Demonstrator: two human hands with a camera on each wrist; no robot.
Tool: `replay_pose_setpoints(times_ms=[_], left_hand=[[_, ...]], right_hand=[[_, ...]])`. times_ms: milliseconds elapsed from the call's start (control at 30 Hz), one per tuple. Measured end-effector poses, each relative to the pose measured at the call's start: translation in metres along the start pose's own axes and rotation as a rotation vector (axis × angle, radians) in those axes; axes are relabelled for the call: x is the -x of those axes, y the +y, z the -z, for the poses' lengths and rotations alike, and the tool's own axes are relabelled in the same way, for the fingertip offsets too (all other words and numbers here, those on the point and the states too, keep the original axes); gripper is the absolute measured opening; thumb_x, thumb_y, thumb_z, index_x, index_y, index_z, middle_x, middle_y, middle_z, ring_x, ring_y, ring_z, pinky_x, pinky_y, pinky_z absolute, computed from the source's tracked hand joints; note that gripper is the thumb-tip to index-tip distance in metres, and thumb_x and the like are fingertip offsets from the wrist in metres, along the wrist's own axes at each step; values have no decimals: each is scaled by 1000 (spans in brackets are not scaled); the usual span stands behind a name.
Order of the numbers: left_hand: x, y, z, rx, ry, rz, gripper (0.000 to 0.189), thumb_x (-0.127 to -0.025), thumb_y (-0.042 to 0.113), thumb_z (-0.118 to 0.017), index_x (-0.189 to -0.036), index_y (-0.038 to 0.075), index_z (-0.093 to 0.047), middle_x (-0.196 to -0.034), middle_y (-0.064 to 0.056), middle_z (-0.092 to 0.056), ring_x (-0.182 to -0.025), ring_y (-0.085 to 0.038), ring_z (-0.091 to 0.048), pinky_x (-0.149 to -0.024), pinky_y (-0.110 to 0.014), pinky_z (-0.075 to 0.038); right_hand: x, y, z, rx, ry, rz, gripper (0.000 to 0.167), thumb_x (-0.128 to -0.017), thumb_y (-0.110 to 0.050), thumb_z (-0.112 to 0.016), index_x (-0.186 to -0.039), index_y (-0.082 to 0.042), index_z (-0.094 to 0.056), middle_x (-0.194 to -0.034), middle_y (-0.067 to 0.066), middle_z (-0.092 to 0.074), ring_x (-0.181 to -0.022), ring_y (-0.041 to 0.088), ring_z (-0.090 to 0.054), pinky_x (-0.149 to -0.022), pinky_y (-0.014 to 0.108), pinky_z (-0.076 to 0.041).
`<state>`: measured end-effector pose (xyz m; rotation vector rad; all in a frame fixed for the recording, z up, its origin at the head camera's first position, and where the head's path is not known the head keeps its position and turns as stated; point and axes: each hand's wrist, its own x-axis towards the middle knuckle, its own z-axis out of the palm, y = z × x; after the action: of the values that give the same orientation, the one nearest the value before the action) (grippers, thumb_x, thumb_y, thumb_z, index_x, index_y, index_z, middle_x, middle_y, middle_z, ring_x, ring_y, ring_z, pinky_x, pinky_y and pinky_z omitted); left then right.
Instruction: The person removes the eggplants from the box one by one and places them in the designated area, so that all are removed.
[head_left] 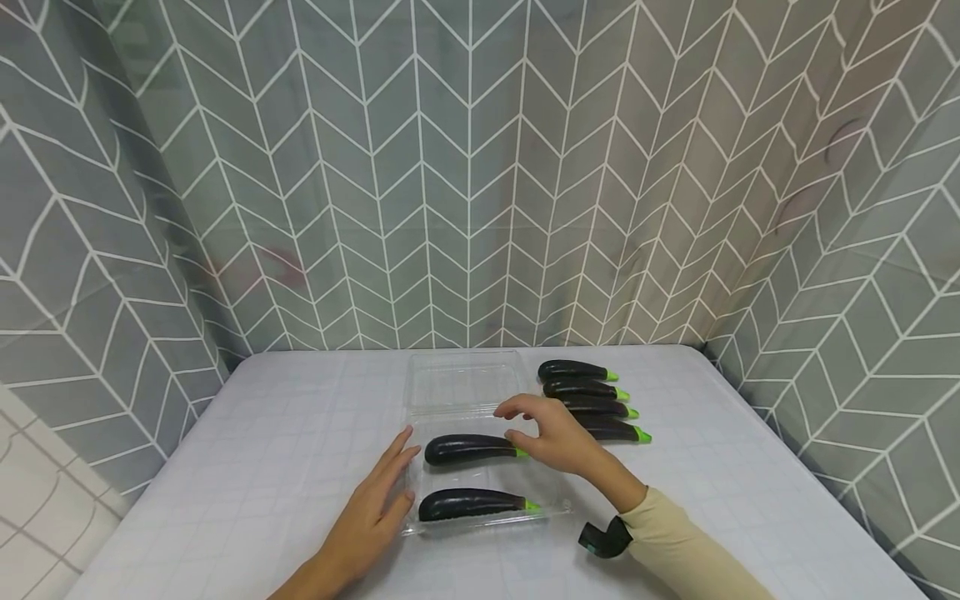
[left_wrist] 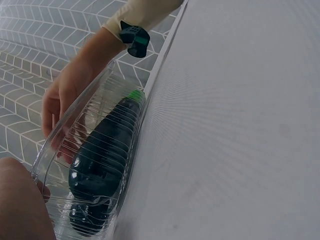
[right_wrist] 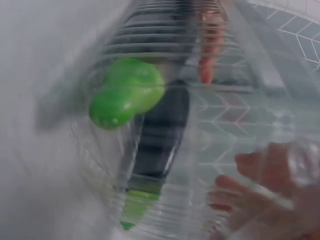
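A clear plastic clamshell container [head_left: 491,478] lies with its lid [head_left: 465,382] folded back, away from me. Two dark eggplants with green stems lie in its base: a rear eggplant [head_left: 465,448] and a front eggplant [head_left: 471,503]. My left hand [head_left: 367,517] rests along the container's left wall, fingers extended and spread. Over the base's right rear part, my right hand [head_left: 551,429] has thumb and fingers apart, its thumb close to the rear eggplant's stem. Through the ribbed wall, the right wrist view shows the front eggplant's green cap [right_wrist: 127,90], with the right-hand fingers [right_wrist: 270,170] beyond it.
Several more eggplants [head_left: 577,388] lie in a row to the right of the lid, the nearest partly behind my right hand. A dark strap device [head_left: 606,538] sits at the right wrist. A white cloth covers the table [head_left: 285,450]; patterned curtains [head_left: 465,167] surround it.
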<state>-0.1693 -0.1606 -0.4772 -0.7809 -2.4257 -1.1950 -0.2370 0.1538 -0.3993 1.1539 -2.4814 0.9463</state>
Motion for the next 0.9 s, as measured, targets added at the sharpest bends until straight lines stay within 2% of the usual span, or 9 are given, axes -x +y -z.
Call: replay_pose_setpoints(times_ms=[300,667,900], left_hand=[[1,2,-1,-2,-4,20,58,-94,-1,-61,-150,0,-49,-170,2,-25,-152,-27,-30,-117,-13,-13],[1,4,-1,0,-9,25,58,-93,-2,-62,-150,0,-50,-170,2,-25,-152,-27,-30,-117,-13,-13],[0,6,0,-12,-3,19,57,-94,-1,-61,-150,0,-50,-170,2,-24,-152,-27,-29,-117,-13,-13]], right_hand=[[-2,4,-13,-13,-28,43,27,-93,2,-71,-120,-2,-70,-116,8,-73,-104,25,-70,-85,47,-59],[1,5,-25,3,-94,-16,28,-92,-1,-73,-120,-4,-72,-116,6,-74,-105,20,-70,-85,38,-58],[0,4,-27,23,-138,-32,29,-92,-1,-74,-121,-3,-71,-117,6,-73,-108,23,-69,-91,40,-57]])
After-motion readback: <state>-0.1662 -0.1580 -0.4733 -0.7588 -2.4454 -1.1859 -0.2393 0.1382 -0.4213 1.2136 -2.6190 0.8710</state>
